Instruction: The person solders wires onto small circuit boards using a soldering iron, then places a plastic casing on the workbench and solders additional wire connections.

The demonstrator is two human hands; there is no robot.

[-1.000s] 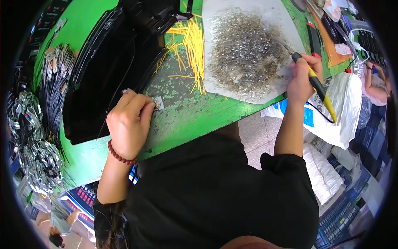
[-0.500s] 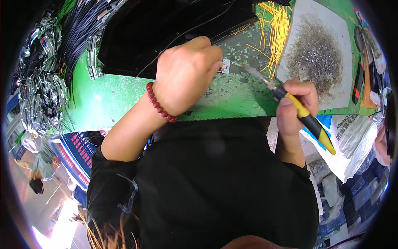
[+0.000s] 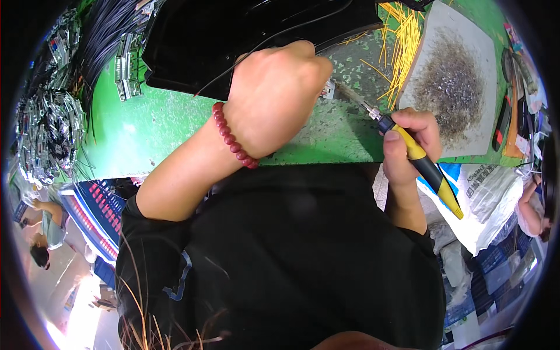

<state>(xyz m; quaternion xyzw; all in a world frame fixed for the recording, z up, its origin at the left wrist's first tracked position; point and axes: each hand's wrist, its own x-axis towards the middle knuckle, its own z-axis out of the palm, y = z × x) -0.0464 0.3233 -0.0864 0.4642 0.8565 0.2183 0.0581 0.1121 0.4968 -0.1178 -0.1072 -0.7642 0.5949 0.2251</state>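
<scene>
My right hand [image 3: 411, 140] grips a yellow and black soldering iron [image 3: 429, 166], its tip pointing up and left. That tip reaches a small white part [image 3: 329, 89] with a metal piece, lying at the fingertips of my left hand [image 3: 280, 93]. My left hand is closed, its back toward me and its fingertips hidden, so what they pinch does not show fully. A thin black wire [image 3: 262, 44] runs behind this hand, across a large glossy black panel [image 3: 204, 46]. Red beads [image 3: 232, 140] circle my left wrist.
Yellow wires [image 3: 403, 46] lie beside a grey board [image 3: 487, 93] bearing a dark heap of solder residue. Knives [image 3: 506, 114] lie at the right edge. Bundled metal parts [image 3: 52, 137] and dark cables [image 3: 105, 41] crowd the left of the green table [image 3: 134, 151]. People work beyond both sides.
The iron's tip has moved left, up to the small white part. My left hand appears slightly farther right and remains closed.
</scene>
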